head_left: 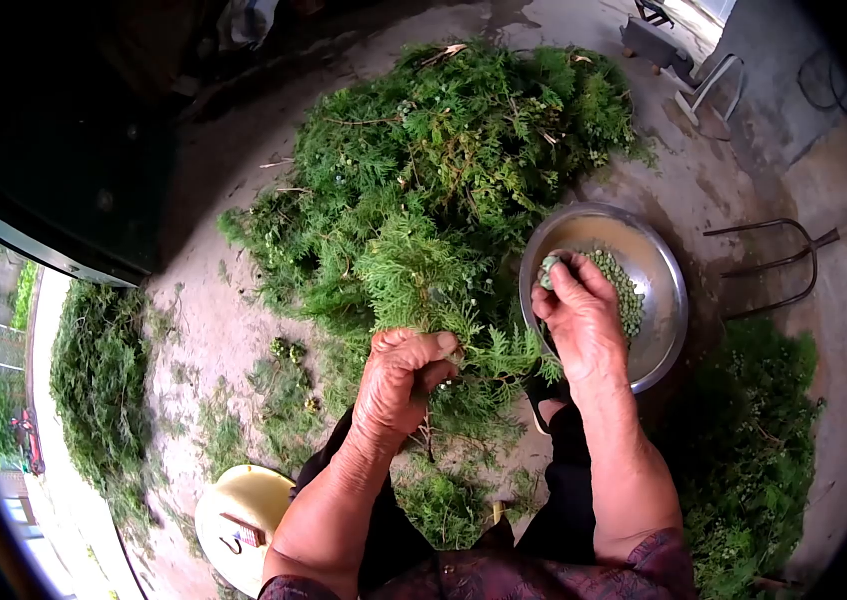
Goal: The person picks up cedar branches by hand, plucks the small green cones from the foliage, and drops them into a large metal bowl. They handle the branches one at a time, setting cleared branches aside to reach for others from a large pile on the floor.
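My left hand (404,380) is closed around a leafy green arborvitae branch (499,355), its flat sprays sticking out past my thumb and fingers. Over the left part of a round metal basin (682,300), my right hand (589,320) pinches small pale green cones (548,268) between thumb and fingers; how many it holds is hidden. Inside the basin lies a heap of similar green cones (632,305), partly covered by my right hand. Just beyond both hands rises a large pile of cut arborvitae branches (474,150).
A pitchfork (812,262) lies right of the basin. More greenery is heaped at the lower right (754,440) and along the left (99,370). By my left arm stands a pale yellow round stool (229,500) with small items on it. Loose sprigs litter the concrete floor.
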### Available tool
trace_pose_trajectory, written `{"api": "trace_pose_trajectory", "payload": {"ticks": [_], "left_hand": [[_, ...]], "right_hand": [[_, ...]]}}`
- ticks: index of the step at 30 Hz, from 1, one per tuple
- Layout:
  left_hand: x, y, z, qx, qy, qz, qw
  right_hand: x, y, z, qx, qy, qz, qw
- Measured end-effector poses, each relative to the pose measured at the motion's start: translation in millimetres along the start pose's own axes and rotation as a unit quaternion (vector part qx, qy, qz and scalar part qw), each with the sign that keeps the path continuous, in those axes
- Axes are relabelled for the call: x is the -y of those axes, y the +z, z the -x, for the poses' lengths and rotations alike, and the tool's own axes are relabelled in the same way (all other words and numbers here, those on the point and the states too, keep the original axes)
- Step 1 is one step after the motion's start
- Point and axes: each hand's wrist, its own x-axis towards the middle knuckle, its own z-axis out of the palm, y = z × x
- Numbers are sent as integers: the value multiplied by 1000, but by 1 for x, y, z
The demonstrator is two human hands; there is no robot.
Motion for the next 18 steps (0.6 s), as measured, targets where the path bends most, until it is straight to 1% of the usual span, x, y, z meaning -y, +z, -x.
{"api": "trace_pose_trajectory", "payload": {"ticks": [1, 2, 5, 6, 9, 10, 11, 13, 14, 16, 17, 18], "left_hand": [[-4, -1, 1, -5, -8, 16, 1000], [-5, -12, -3, 82, -13, 45, 996], [3, -13, -7, 65, -16, 83, 994], [4, -12, -5, 77, -9, 75, 994], [1, -14, -4, 80, -9, -13, 997], [0, -12, -4, 70, -14, -7, 997], [-2, -8, -2, 61, -19, 0, 998], [-4, -1, 0, 42, -28, 13, 999], [-4, 1, 1, 15, -33, 16, 999], [-2, -9, -9, 93, -15, -51, 994], [-1, -12, -11, 132, -5, -85, 988], [-1, -10, -8, 147, 60, -171, 972]], "right_hand": [[5, -3, -1, 16, 2, -52, 999], [10, -4, 0, 35, 26, -75, 996], [17, 3, 5, 68, 84, -142, 984], [17, 6, 6, 76, 101, -164, 978], [16, 8, 6, 144, 98, -189, 966], [15, 8, 6, 167, 92, -173, 966], [13, 11, 8, 154, 83, -163, 971], [14, 13, 9, 188, 86, -155, 966], [15, 16, 10, 191, 91, -152, 966], [16, 21, 13, 196, 100, -145, 965], [15, 22, 14, 213, 88, -49, 972], [15, 21, 16, 227, 75, 47, 970]]}}
